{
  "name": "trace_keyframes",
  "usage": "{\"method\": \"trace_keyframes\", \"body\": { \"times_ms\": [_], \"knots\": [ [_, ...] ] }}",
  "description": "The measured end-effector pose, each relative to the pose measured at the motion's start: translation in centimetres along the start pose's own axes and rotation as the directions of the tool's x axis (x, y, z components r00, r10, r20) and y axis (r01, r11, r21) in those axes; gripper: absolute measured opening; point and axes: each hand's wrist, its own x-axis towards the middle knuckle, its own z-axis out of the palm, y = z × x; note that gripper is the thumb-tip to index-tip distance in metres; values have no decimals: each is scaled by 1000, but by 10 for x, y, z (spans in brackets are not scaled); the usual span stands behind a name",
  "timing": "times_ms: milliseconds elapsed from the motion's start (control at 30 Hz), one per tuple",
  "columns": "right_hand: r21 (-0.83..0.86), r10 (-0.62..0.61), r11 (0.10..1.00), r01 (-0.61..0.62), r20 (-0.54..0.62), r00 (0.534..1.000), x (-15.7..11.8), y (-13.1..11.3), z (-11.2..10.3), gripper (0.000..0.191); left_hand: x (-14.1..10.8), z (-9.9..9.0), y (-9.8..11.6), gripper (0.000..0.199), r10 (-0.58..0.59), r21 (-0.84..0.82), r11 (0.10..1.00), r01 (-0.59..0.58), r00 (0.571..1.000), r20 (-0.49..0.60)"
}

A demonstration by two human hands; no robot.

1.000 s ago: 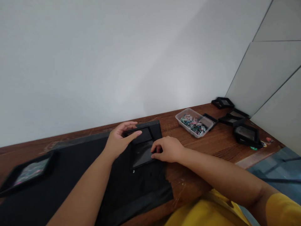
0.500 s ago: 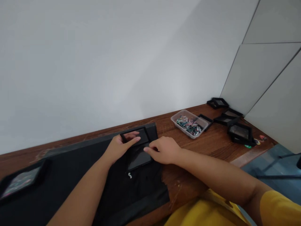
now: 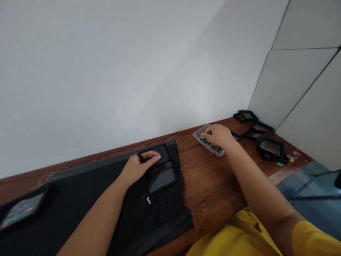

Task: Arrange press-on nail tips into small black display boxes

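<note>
My left hand is closed on the left side of a black frame, its thumb lying across the upper part. The frame rests on a black mat and has two dark panes, one above the other. My right hand is over a clear plastic tub of small colourful pieces. Its thumb and fingertips are pinched together just above the pieces; whatever they hold is hidden. A small white scrap lies on the mat below the frame.
Several black frames lie at the right end of the wooden table, a few small coloured pieces beside them. Another frame with a colourful filling lies at far left. A white wall rises behind the table.
My right hand has moved from the frame's right edge, up and right, to the plastic tub. My left hand keeps its hold on the frame.
</note>
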Motion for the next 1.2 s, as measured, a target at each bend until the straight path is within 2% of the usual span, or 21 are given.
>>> {"method": "trace_keyframes", "body": {
  "times_ms": [133, 467, 900, 1200],
  "knots": [
    [-39, 3, 999, 0, 82, 997, 4, 9, 2, 27, 0, -1, 1, 60, 0, -5, 1000, 0, 1000, -6],
    [-58, 11, 998, -3, 142, 990, 10, 16, 7, 37, 1, 1, -4, 63, 4, 37, 999, -3, 999, -42],
    [-71, -9, 997, 18, 132, 991, 3, 4, 12, 51, 1, 0, -4, 64, 34, 53, 998, -33, 999, -25],
    [-64, 5, 998, 0, 92, 996, -1, 4, 7, 57, 1, 0, -3, 65, 43, 49, 998, -42, 999, -14]
  ]
}}
